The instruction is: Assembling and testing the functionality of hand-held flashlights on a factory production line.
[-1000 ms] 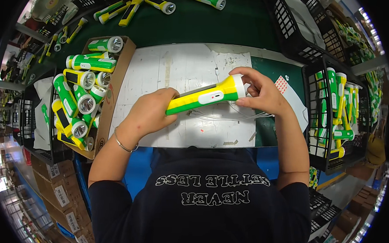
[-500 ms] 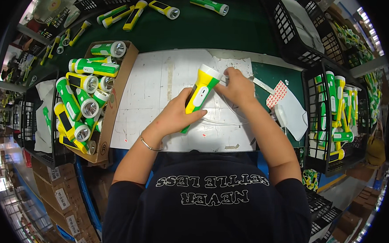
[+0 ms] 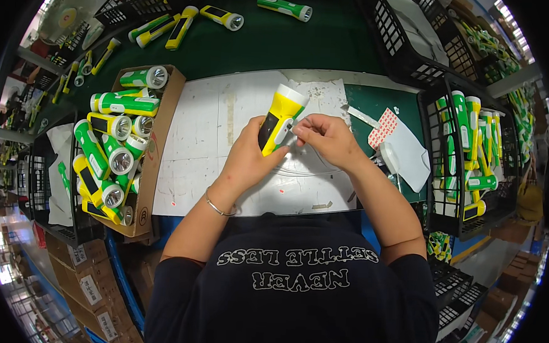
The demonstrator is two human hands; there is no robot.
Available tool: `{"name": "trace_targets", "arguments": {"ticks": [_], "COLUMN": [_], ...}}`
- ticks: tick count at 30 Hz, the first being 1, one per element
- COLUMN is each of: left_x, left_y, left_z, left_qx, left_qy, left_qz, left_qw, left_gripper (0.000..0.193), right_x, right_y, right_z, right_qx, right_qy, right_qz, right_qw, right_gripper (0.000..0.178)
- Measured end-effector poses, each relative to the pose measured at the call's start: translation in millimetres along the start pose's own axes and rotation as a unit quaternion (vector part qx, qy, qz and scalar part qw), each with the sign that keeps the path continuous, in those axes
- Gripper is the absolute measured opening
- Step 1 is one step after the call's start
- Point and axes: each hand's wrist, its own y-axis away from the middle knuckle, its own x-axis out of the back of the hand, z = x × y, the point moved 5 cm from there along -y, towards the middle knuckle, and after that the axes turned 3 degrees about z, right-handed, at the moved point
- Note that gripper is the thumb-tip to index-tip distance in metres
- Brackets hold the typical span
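Note:
My left hand (image 3: 247, 154) is wrapped round a yellow and green flashlight (image 3: 280, 119), its white head tilted up and away from me. A dark panel and a white side strip show on its body. At that white strip, the thumb and fingers of my right hand (image 3: 329, 140) are pinched together on the end of a thin white cable (image 3: 311, 173). Whether the cable's tip is in the flashlight cannot be made out, as my fingertips cover it. The rest of the cable curves across the white work surface (image 3: 196, 130) below my hands.
A carton (image 3: 167, 104) of flashlights stands on the left, a black crate (image 3: 437, 199) of them on the right. Beside my right forearm lie a sheet of red-patterned stickers (image 3: 383, 127) and a white round-ended object (image 3: 389, 156). Several flashlights (image 3: 283, 8) lie on the far green table.
My right hand has moved from beside the flashlight's head down toward its white side strip, fingers pinching tighter. The flashlight has shifted slightly left and up in my left hand.

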Motion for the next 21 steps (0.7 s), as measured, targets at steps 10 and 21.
{"name": "trace_targets", "arguments": {"ticks": [10,21], "left_x": [4.8,0.6], "left_y": [11.4,11.6], "left_z": [19.5,19.5], "left_qx": [-0.115,-0.108], "left_qy": [-0.191,-0.192], "left_qz": [0.179,0.177], "left_qw": [0.958,0.959], "left_gripper": [0.058,0.058], "right_x": [-3.2,-8.1], "right_y": [6.2,4.9], "right_z": [9.5,13.2], "right_qx": [-0.054,-0.022], "right_qy": [-0.037,-0.063], "right_qz": [0.086,0.112], "right_qw": [0.994,0.991], "right_gripper": [0.018,0.018]}}
